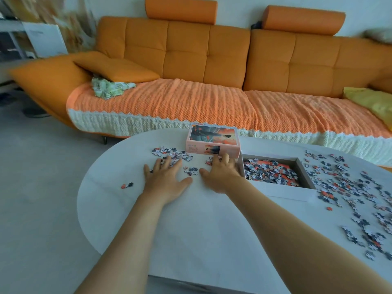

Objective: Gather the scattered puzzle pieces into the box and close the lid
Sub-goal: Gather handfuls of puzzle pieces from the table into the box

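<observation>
Hands flat among loose pieces, box half filled

White oval table (pixel 191 230) filled the lower frame, with an orange sofa (pixel 191 60) behind it across the top. The open box (pixel 286 194) sat right of centre, already holding a heap of pieces. Its printed lid (pixel 213 141) stood apart at upper centre, just beyond the fingertips.

The left hand (pixel 164 179) lay palm down with fingers spread wide, their tips at the edge of a small cluster of pieces (pixel 169 152) and holding nothing. The right hand (pixel 220 175) was likewise flat and empty, beside the box's left wall, its fingers reaching towards the lid. A few pieces (pixel 191 170) lay between the two hands. A stray pair (pixel 127 185) sat alone at the left, and a large scatter (pixel 350 187) covered the right side of the table.

The likely step was raking the left cluster together. Sweeping flat-handed could push pieces under the lid's edge or off the table's far rim towards the sofa. The lone pair at the left could easily be missed. Lifting a loose handful over the box wall could also drop some.
</observation>
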A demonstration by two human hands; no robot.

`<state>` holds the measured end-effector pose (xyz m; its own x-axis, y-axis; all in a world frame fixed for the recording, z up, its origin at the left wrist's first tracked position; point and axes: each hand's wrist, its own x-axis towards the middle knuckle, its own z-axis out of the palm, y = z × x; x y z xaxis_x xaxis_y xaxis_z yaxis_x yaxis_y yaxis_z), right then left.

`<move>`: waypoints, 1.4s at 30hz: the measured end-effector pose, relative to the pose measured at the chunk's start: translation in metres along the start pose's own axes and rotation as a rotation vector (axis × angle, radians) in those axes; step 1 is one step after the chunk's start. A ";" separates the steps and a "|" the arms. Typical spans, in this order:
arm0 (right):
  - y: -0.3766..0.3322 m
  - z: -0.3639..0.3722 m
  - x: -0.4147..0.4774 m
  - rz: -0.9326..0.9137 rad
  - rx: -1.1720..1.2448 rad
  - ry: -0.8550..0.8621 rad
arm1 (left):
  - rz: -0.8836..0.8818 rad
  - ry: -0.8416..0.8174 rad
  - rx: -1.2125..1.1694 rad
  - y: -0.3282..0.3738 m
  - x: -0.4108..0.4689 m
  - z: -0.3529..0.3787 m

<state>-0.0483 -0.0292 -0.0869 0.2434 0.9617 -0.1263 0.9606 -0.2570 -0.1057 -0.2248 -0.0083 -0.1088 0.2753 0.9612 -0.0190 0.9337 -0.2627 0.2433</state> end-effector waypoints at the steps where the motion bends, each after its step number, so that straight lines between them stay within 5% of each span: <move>1: -0.001 0.002 -0.001 -0.021 0.013 0.015 | 0.029 0.015 -0.033 0.001 0.000 0.001; 8: -0.004 0.015 -0.019 -0.358 0.146 0.190 | 0.137 0.226 -0.123 0.000 -0.001 -0.001; 11: -0.006 0.012 -0.008 -0.310 0.214 0.216 | -0.017 0.223 0.007 -0.013 -0.003 -0.006; 17: -0.026 0.022 -0.003 -0.282 0.104 -0.021 | -0.385 0.029 0.020 -0.050 -0.015 -0.014; 21: -0.040 0.026 -0.010 -0.457 0.134 0.016 | -0.147 0.015 0.002 -0.052 -0.017 -0.010; 25: -0.049 0.021 0.003 -0.427 0.181 0.044 | 0.007 0.039 -0.089 -0.051 -0.018 -0.009; 31: -0.065 0.026 0.016 -0.423 0.072 0.007 | 0.014 0.064 -0.222 -0.056 -0.005 -0.012; 37: -0.054 0.029 0.013 -0.443 0.343 0.265 | 0.031 0.024 -0.271 -0.062 0.030 -0.020; 42: -0.059 0.031 0.019 -0.395 0.196 0.083 | 0.135 -0.028 -0.144 -0.058 0.059 -0.019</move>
<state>-0.1048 0.0015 -0.1133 -0.1197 0.9920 0.0404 0.9405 0.1263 -0.3154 -0.2674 0.0653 -0.1059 0.4040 0.9148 -0.0029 0.8459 -0.3724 0.3819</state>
